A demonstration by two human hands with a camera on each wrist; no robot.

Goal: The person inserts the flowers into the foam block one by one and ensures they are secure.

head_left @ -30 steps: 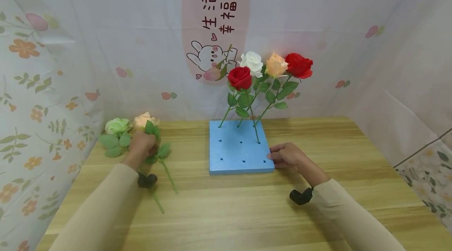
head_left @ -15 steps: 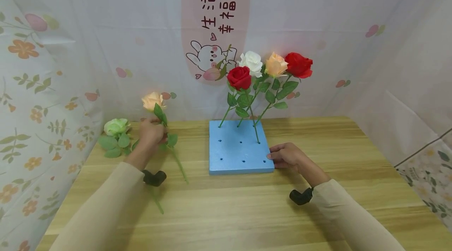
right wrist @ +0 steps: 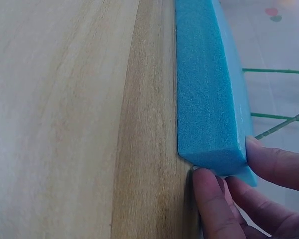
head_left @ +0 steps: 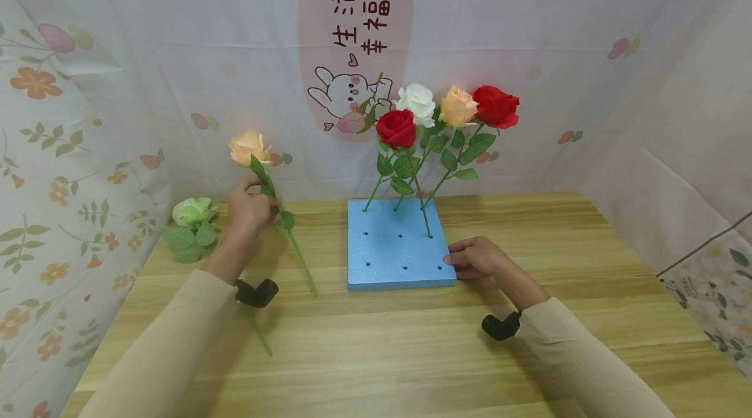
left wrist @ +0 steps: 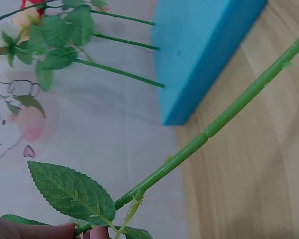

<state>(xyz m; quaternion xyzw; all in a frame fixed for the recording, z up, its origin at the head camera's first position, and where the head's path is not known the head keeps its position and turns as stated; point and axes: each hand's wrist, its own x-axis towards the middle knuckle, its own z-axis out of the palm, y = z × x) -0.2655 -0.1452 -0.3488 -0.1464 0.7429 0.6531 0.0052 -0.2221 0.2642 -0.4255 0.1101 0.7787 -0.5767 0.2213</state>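
Observation:
My left hand [head_left: 249,209] pinches the stem of a peach artificial rose [head_left: 249,149], raised upright at the left. In the left wrist view its bare green stem end [left wrist: 239,102] points toward the blue foam board. My right hand [head_left: 478,258] grips the right edge of that blue foam board [head_left: 382,251], thumb on top and fingers at the side. Several holes dot the board. Standing in its holes are two red roses [head_left: 396,129] [head_left: 496,106], a white rose [head_left: 416,104] and another peach rose [head_left: 458,106].
A pale green rose [head_left: 194,212] lies on the wooden table [head_left: 364,346] at the far left, its stem passing under my left forearm. Patterned cloth [head_left: 247,78] hangs behind and along both sides. A black wrist camera [head_left: 499,326] sits on my right wrist.
My left hand has lifted the peach rose off the table, up and slightly right, away from the pale green rose. My right hand has stayed on the board's edge.

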